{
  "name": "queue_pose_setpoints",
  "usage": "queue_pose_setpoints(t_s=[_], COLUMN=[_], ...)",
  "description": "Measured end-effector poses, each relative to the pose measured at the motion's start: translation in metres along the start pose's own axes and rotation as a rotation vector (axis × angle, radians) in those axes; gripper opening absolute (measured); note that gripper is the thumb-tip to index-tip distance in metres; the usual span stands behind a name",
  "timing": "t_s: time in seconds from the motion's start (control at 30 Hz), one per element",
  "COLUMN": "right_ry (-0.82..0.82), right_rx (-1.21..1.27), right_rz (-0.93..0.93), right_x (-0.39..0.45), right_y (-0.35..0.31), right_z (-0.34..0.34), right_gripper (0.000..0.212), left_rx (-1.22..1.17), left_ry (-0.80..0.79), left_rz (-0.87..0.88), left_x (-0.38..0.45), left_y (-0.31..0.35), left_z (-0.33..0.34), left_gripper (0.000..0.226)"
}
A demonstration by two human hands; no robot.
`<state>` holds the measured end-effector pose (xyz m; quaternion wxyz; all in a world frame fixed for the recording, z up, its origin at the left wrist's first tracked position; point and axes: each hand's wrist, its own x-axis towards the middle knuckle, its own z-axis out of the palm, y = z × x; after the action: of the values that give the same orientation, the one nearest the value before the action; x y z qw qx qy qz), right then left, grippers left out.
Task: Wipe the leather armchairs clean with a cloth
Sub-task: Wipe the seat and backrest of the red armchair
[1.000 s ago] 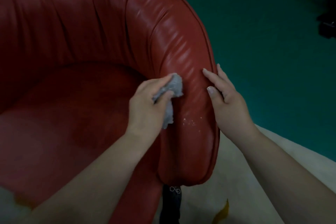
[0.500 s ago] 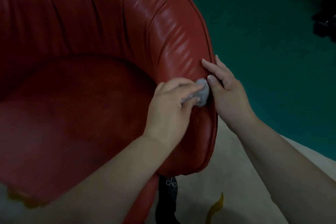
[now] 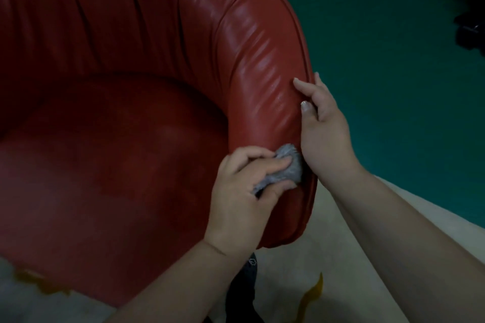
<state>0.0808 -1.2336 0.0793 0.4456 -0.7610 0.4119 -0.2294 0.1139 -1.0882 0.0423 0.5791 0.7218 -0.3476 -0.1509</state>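
Grey cloth (image 3: 287, 169) gripped by L hand (image 3: 242, 196), pressed on red armrest (image 3: 262, 65); R hand (image 3: 324, 123) laid loose-fingered as brace. Short firm strokes advised w/ steady pressure.

Bunched grey cloth (image 3: 287, 169) pressed on the red leather armchair's (image 3: 252, 65) glossy, wrinkled arm.
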Motion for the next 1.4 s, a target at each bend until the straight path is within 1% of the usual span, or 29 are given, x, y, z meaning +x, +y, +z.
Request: queue_pose_setpoints(t_s=[0.07, 0.13, 0.2, 0.23, 0.3, 0.37, 0.43, 0.47, 0.57, 0.6, 0.63, 0.73, 0.77, 0.83, 0.9, 0.97, 1.03, 1.1, 1.13, 1.17, 1.23, 1.27, 1.3, 1.33, 1.4], right_ry=[0.012, 0.016, 0.025, 0.033, 0.046, 0.043, 0.037, 0.038, 0.033, 0.035, 0.038, 0.062, 0.065, 0.061, 0.058, 0.061, 0.058, 0.048, 0.044, 0.044, 0.058, 0.064, 0.065, 0.064, 0.058], right_rx=[-0.024, -0.053, -0.107, -0.138, -0.180, -0.200, -0.210, -0.211, -0.202, -0.196, -0.195, -0.227, -0.229, -0.217, -0.213, -0.207, -0.195, -0.182, -0.176, -0.174, -0.180, -0.187, -0.193, -0.194, -0.180], right_rz=[-0.021, -0.038, -0.052, -0.066, -0.090, -0.097, -0.104, -0.107, -0.102, -0.106, -0.115, -0.158, -0.162, -0.149, -0.145, -0.134, -0.118, -0.111, -0.110, -0.112, -0.125, -0.134, -0.141, -0.143, -0.137], right_x=[-0.001, -0.003, -0.004, -0.003, -0.002, -0.002, -0.003, -0.004, -0.005, -0.005, -0.005, -0.003, -0.003, -0.003, -0.004, -0.005, -0.005, -0.006, -0.006, -0.006, -0.005, -0.005, -0.004, -0.004, -0.005], right_y=[0.000, 0.000, 0.000, 0.000, 0.001, 0.001, 0.001, 0.001, 0.002, 0.002, 0.003, 0.006, 0.006, 0.005, 0.005, 0.005, 0.004, 0.004, 0.004, 0.004, 0.005, 0.005, 0.005, 0.006, 0.006], right_z=[0.003, 0.005, 0.007, 0.008, 0.009, 0.009, 0.009, 0.009, 0.008, 0.009, 0.009, 0.010, 0.010, 0.010, 0.010, 0.010, 0.011, 0.010, 0.010, 0.010, 0.010, 0.010, 0.010, 0.010, 0.010], right_gripper=[0.039, 0.039, 0.038, 0.038, 0.036, 0.033, 0.032, 0.032, 0.033, 0.033, 0.033, 0.033, 0.033, 0.033, 0.033, 0.033, 0.033, 0.033, 0.033, 0.034, 0.034, 0.034, 0.034, 0.034, 0.034], left_rx=[-0.064, -0.116, -0.191, -0.214, -0.200, -0.137, -0.075, -0.066, -0.125, -0.147, -0.171, -0.199, -0.194, -0.177, -0.190, -0.235, -0.252, -0.264, -0.267, -0.281, -0.317, -0.311, -0.291, -0.268, -0.253], left_ry=[0.046, 0.101, 0.179, 0.230, 0.294, 0.268, 0.268, 0.289, 0.316, 0.325, 0.341, 0.378, 0.376, 0.385, 0.413, 0.424, 0.389, 0.342, 0.351, 0.379, 0.410, 0.387, 0.357, 0.343, 0.358], left_rz=[-0.073, -0.187, -0.312, -0.339, -0.288, -0.208, -0.218, -0.267, -0.525, -0.559, -0.543, -0.351, -0.313, -0.313, -0.382, -0.525, -0.704, -0.807, -0.800, -0.748, -0.552, -0.474, -0.446, -0.467, -0.593], left_x=[-0.005, -0.003, 0.003, 0.008, 0.018, 0.023, 0.024, 0.026, 0.030, 0.033, 0.036, 0.047, 0.049, 0.052, 0.053, 0.052, 0.049, 0.047, 0.048, 0.048, 0.050, 0.050, 0.049, 0.049, 0.051], left_y=[-0.010, -0.013, -0.011, -0.008, -0.003, -0.003, -0.015, -0.023, -0.043, -0.043, -0.039, -0.018, -0.015, -0.021, -0.034, -0.047, -0.058, -0.065, -0.064, -0.060, -0.048, -0.043, -0.039, -0.040, -0.045], left_z=[-0.007, -0.013, -0.011, -0.008, 0.000, 0.007, 0.006, 0.003, -0.010, -0.011, -0.009, 0.009, 0.014, 0.020, 0.018, 0.016, 0.011, 0.006, 0.003, 0.002, 0.004, 0.007, 0.011, 0.014, 0.013], left_gripper=[0.030, 0.033, 0.030, 0.029, 0.030, 0.032, 0.034, 0.033, 0.029, 0.029, 0.028, 0.030, 0.031, 0.031, 0.028, 0.023, 0.018, 0.013, 0.013, 0.014, 0.019, 0.022, 0.023, 0.021, 0.016])
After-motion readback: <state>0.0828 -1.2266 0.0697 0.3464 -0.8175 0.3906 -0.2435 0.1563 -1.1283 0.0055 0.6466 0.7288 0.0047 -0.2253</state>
